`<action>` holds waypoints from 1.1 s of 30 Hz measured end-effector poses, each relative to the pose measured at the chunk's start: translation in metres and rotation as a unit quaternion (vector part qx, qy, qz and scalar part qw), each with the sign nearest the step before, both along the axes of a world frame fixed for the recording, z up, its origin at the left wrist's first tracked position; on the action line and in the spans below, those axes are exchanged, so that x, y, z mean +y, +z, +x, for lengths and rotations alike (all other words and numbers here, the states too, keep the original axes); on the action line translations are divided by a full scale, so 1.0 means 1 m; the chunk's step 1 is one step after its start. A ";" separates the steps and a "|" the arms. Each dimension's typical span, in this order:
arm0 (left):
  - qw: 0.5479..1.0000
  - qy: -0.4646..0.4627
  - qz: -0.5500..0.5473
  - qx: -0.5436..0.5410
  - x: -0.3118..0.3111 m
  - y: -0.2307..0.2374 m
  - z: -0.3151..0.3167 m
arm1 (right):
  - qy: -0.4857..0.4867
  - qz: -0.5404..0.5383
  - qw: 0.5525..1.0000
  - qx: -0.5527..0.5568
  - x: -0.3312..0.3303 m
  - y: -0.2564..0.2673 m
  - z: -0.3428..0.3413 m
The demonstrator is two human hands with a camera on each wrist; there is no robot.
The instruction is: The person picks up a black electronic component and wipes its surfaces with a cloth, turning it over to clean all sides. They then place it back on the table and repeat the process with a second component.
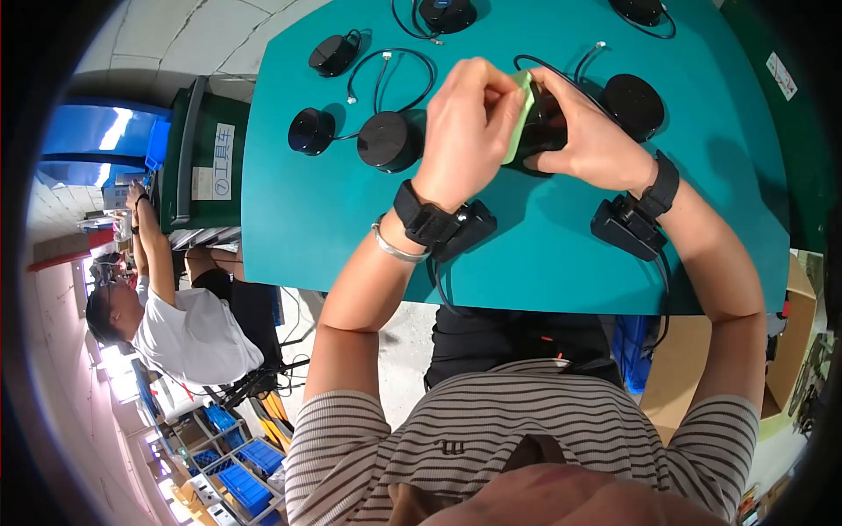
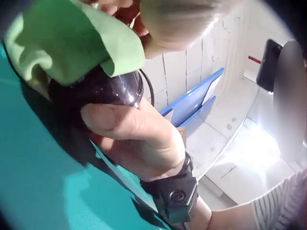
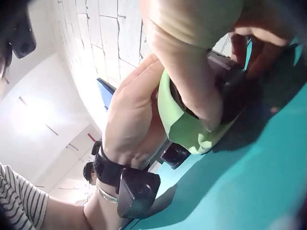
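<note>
In the head view, my left hand (image 1: 469, 127) pinches a light green cloth (image 1: 521, 131) against the near side of a black round device (image 1: 548, 127). My right hand (image 1: 596, 136) grips that device from the right, fingers on its far side and thumb on its near side. The left wrist view shows the right thumb (image 2: 108, 120) along the glossy black casing, with the cloth draped over its top. In the right wrist view the cloth (image 3: 175, 117) wraps around the device's edge. Much of the device is hidden behind cloth and hands.
More black round devices with cables lie on the green table (image 1: 544, 263): one (image 1: 633, 105) beside the right hand, another (image 1: 386, 142) left of the left hand, several farther out. A person in a white shirt (image 1: 197, 337) sits at the left. A cardboard box (image 1: 680, 377) stands below the table's right edge.
</note>
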State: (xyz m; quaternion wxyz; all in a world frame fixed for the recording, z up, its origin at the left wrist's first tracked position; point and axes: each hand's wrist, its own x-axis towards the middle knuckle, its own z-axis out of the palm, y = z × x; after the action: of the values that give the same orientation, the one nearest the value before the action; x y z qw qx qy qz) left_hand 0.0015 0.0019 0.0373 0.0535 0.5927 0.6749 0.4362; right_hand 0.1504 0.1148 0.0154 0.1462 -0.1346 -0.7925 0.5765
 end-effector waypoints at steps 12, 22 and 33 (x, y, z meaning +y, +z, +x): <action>0.992 -0.076 -0.008 -0.097 -0.001 -0.016 -0.005 | 0.007 0.238 0.967 -0.090 -0.006 0.034 0.021; 0.929 -0.053 -0.030 -0.365 0.005 -0.035 -0.021 | -0.019 0.174 0.984 -0.041 -0.002 0.020 0.001; 0.738 -0.198 0.031 -0.644 -0.008 -0.015 -0.033 | -0.004 -0.601 0.789 0.128 -0.006 0.025 -0.005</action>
State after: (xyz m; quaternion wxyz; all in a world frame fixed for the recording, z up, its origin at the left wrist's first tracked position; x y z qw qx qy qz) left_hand -0.0317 -0.0060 0.0227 0.5424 0.2921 0.3331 0.7138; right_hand 0.1458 0.1084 0.0403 0.1381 -0.1236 -0.2589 0.9480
